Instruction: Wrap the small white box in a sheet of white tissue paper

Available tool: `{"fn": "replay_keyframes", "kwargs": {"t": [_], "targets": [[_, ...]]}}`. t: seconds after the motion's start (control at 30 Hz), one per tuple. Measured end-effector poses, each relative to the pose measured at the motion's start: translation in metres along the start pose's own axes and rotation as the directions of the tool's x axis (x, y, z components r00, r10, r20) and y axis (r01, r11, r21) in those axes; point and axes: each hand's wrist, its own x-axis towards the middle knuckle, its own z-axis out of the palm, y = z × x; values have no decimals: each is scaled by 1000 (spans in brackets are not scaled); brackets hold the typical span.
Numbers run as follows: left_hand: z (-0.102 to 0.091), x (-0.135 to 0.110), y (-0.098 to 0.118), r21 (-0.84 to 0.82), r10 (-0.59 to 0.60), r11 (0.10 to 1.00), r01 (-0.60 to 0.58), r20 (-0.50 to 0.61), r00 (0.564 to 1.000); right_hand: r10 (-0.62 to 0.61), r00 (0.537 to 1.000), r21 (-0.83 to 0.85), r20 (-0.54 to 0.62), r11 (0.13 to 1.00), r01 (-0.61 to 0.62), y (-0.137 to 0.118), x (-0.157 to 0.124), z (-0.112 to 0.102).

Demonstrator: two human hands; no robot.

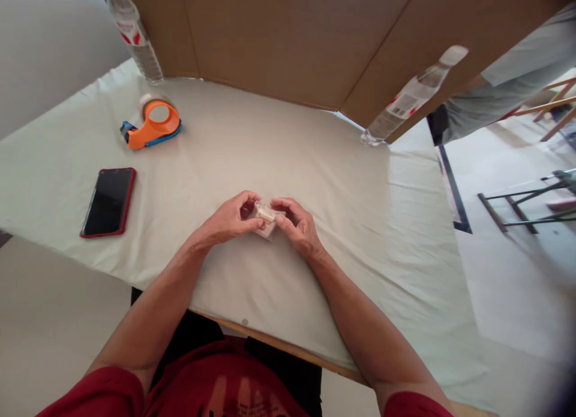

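Note:
A small, pale packet in clear plastic wrap (266, 215) is between my two hands, just above or on the cloth near the table's front edge. My left hand (236, 216) grips its left side, with the thumb across the near face. On the other side, my right hand (299, 226) pinches the packet's right edge between thumb and curled fingers. What lies inside the wrap is too small to make out. To the left of my hands lies a dark-screened phone in a red case (109, 202).
An orange and blue tape dispenser (155, 126) lies at the back left. Cardboard panels (279, 39) stand along the rear, with one water bottle (135, 39) at left and another bottle (409, 102) at right. Beyond the right edge are a person in grey (522, 75) and a folding stool (531, 204).

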Motion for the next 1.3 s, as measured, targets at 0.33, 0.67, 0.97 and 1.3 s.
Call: {"fn": "replay_keyframes", "kwargs": {"t": [0.33, 0.67, 0.97, 1.3], "targets": [[1, -1, -2, -21, 26, 999, -26, 36, 999, 198, 974, 326, 107, 919, -223, 5, 8, -9], [2, -2, -2, 37, 49, 998, -50, 26, 998, 182, 983, 207, -24, 963, -173, 1, 9, -1], [2, -3, 6, 70, 87, 993, -91, 59, 994, 304, 942, 237, -140, 934, -266, 0, 6, 7], [8, -1, 2, 30, 83, 996, -82, -21, 996, 298, 954, 301, -40, 914, -273, 0, 10, -3]]}}
